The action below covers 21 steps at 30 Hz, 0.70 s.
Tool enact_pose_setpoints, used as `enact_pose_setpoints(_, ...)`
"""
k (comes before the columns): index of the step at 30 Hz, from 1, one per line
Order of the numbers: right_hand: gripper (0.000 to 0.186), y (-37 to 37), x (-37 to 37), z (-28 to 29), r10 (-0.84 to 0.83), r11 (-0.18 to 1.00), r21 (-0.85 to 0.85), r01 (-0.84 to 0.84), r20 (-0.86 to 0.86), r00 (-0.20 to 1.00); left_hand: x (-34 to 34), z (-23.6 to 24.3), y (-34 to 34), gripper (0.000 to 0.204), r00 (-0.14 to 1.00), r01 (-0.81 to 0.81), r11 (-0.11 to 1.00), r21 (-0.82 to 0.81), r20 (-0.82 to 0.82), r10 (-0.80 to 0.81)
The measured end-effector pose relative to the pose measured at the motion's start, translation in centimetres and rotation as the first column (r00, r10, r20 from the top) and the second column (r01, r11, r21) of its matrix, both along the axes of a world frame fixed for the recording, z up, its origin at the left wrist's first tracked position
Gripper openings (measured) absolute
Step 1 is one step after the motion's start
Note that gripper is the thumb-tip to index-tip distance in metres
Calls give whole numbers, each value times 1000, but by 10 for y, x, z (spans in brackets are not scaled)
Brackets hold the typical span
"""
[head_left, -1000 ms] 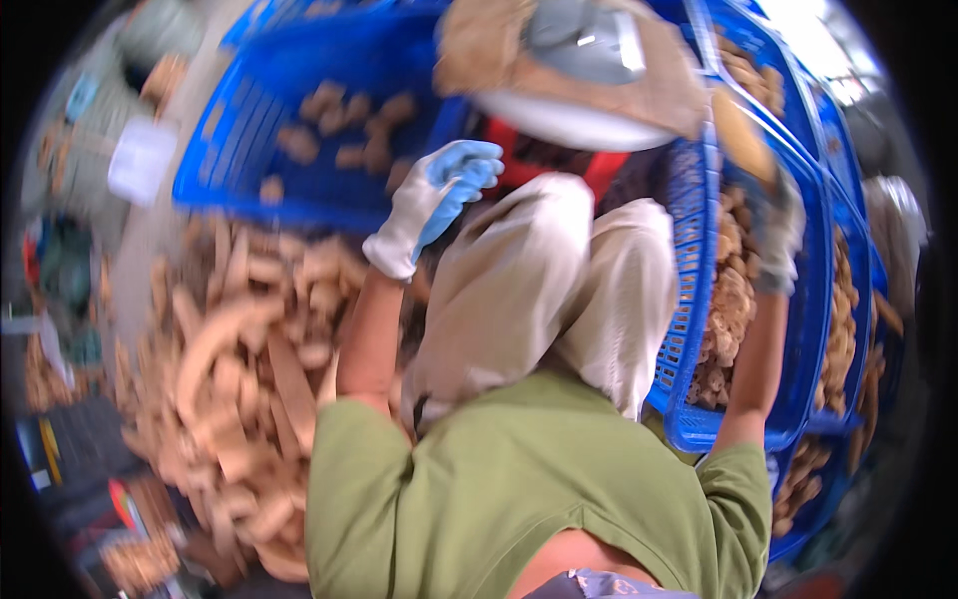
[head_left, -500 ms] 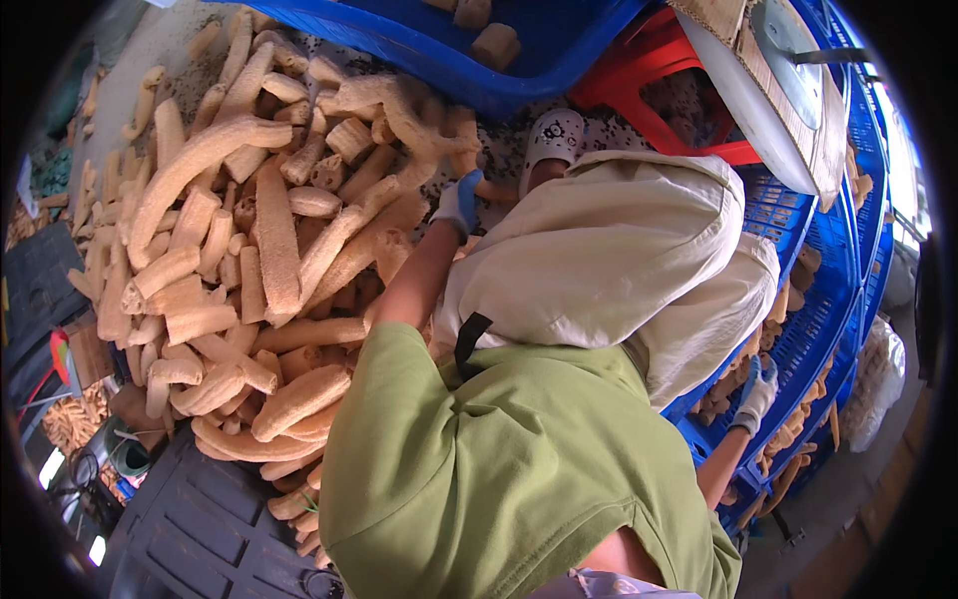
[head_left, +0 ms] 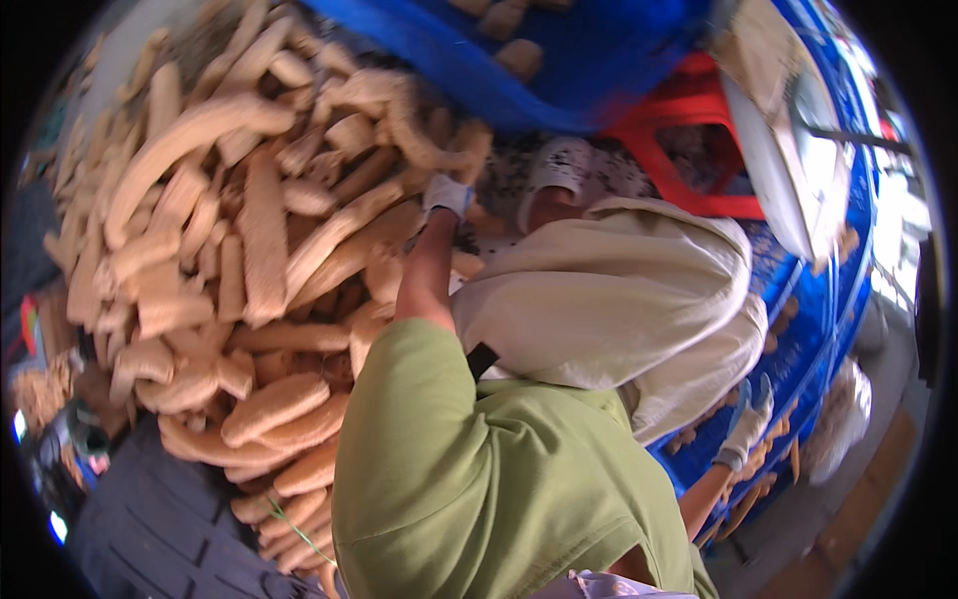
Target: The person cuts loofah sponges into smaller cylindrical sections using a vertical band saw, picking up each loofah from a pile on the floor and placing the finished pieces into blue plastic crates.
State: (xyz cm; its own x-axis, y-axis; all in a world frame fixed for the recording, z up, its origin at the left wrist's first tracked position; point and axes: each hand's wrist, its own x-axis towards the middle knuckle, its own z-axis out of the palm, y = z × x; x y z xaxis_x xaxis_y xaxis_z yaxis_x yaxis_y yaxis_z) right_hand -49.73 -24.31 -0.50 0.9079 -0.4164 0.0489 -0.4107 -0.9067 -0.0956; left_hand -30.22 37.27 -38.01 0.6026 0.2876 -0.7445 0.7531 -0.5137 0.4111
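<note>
A big heap of dried loofahs (head_left: 264, 235), tan and rough, some long and curved, spreads to my left. My left hand (head_left: 447, 195), in a white glove with blue on it, is at the right edge of the heap, right beneath a bent loofah (head_left: 424, 140). Its fingers are hidden and blurred, so I cannot see whether it grips anything. Over on the right, my right hand (head_left: 750, 429), gloved the same way, has its fingers spread and holds nothing visible. It is above a blue crate (head_left: 798, 344) with short loofah pieces around it.
A blue tub (head_left: 579, 70) with a few cut loofah pieces stands ahead of me. Beside it are a red plastic stool (head_left: 689, 125) and a white board-like thing (head_left: 778, 130). Dark bits litter the floor by my shoe (head_left: 561, 165). A clear bag (head_left: 838, 424) sits far right.
The view has shifted and blurred. My left hand has turned, showing more white glove and less blue, and moved closer under the bent loofah. My right hand's fingers are spread wider.
</note>
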Motion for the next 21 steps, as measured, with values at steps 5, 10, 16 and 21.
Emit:
enact_pose_setpoints(5,51,23,38,-5,115,992,55,-116,23,993,-41,25,45,70,875,-338,928,-155,311,370)
enact_pose_setpoints(10,47,22,75,-9,235,970,33,-239,105,966,-68,128,86,61,334,-399,472,-786,355,873)
enact_pose_setpoints(16,43,25,86,-14,177,981,-108,-162,154,972,-103,215,156,90,636,-611,791,35,616,465)
enact_pose_setpoints(21,44,22,57,-27,160,987,-57,-152,183,970,-168,258,169,95,913,-400,515,758,276,302)
